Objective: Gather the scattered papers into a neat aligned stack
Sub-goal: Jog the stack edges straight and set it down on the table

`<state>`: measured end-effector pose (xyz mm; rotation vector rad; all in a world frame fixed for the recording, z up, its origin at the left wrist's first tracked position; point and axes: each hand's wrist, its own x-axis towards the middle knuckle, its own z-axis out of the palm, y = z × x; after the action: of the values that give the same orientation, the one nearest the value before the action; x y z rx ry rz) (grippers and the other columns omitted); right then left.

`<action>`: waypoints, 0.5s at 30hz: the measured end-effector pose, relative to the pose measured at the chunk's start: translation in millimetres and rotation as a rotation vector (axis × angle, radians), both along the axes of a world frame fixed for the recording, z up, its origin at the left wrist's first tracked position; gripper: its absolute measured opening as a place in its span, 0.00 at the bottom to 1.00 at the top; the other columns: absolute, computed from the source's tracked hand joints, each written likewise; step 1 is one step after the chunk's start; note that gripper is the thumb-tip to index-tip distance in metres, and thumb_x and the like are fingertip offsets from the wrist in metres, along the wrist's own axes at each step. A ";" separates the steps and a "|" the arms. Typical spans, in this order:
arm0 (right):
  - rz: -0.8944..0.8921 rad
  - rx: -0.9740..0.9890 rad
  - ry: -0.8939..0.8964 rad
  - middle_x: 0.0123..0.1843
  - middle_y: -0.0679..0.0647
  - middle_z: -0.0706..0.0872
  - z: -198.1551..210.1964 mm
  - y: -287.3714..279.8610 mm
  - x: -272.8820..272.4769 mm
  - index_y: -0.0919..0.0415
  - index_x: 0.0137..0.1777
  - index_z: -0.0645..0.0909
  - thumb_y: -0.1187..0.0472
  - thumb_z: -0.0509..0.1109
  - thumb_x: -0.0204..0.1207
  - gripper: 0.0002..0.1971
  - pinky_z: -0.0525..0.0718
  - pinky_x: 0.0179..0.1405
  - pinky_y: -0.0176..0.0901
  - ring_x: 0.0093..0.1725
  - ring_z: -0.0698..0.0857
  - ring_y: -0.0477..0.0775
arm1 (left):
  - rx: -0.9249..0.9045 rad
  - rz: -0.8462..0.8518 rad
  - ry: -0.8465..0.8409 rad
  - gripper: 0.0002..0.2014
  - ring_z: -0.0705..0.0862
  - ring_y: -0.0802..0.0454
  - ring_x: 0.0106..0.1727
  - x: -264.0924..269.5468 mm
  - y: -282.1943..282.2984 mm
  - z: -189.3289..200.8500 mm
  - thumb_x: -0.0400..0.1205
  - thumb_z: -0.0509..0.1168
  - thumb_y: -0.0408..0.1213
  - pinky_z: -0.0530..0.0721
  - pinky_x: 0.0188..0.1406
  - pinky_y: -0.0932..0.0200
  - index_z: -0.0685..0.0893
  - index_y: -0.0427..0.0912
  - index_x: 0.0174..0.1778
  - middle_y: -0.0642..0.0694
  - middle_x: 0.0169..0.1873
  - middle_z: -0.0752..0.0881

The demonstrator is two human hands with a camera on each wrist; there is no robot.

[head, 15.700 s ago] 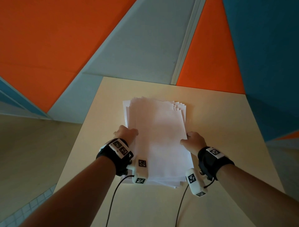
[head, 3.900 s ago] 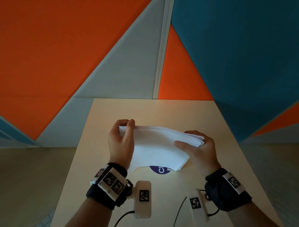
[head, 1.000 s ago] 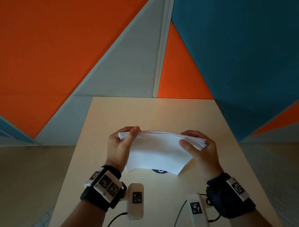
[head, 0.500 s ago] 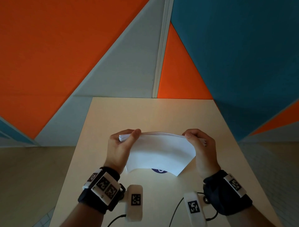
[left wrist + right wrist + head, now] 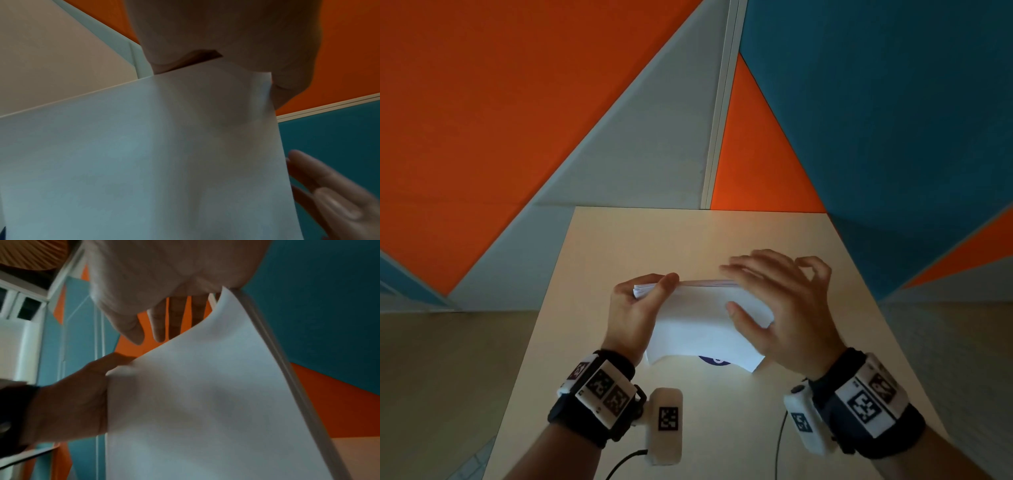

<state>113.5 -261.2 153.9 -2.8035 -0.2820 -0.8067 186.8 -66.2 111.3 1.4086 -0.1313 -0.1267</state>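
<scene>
Head view: stack of papers (image 5: 702, 322) stands on its long lower edge on the table (image 5: 619, 240), gathered, upright so the edges can be knocked level. Left hand (image 5: 635, 311) clamps the top left corner, thumb in front and fingers behind, steadying the stack. Right hand (image 5: 787, 308) is flat, fingers straight and slightly spread over the top right edge, gripping nothing, likely patting sheets flush. Purple mark (image 5: 714, 359) peeks out below the stack.

Dim, underexposed views with wide-angle bending at the edges; the right hand (image 5: 784, 305) is motion-blurred, both wrist pictures soft.
</scene>
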 end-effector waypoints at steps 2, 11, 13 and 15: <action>0.011 -0.100 0.033 0.69 0.33 0.83 -3.4 7.9 -4.2 0.39 0.66 0.84 0.43 0.68 0.74 0.20 0.64 0.63 0.64 0.74 0.78 0.43 | 0.003 -0.001 -0.003 0.13 0.78 0.52 0.26 0.6 -0.2 -0.2 0.74 0.68 0.40 0.75 0.26 0.63 0.83 0.43 0.23 0.50 0.22 0.79; 0.020 -0.133 0.026 0.66 0.30 0.85 -3.0 -6.3 -8.3 0.36 0.66 0.84 0.45 0.67 0.78 0.17 0.65 0.62 0.63 0.60 0.86 0.40 | -0.022 -0.003 0.002 0.22 0.75 0.50 0.28 1.8 1.6 -2.3 0.72 0.70 0.43 0.73 0.27 0.60 0.75 0.27 0.26 0.42 0.25 0.75; 0.034 -0.125 -0.019 0.63 0.31 0.87 -3.9 -15.4 -7.7 0.37 0.64 0.86 0.47 0.68 0.79 0.15 0.67 0.59 0.61 0.54 0.88 0.39 | -0.021 -0.004 0.005 0.19 0.74 0.50 0.27 1.1 1.9 -1.3 0.73 0.70 0.42 0.73 0.27 0.61 0.75 0.31 0.24 0.45 0.23 0.75; 0.039 -0.108 -0.060 0.59 0.32 0.89 -6.5 -27.4 -6.8 0.38 0.61 0.88 0.50 0.70 0.80 0.12 0.72 0.54 0.59 0.49 0.89 0.40 | -0.027 -0.004 0.007 0.17 0.74 0.51 0.25 0.4 1.8 -1.2 0.74 0.68 0.39 0.72 0.26 0.65 0.76 0.38 0.20 0.50 0.21 0.75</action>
<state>106.7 -288.6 147.4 -2.8669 -0.4013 -0.8938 187.2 -64.5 110.1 1.3811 -0.1302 -0.1327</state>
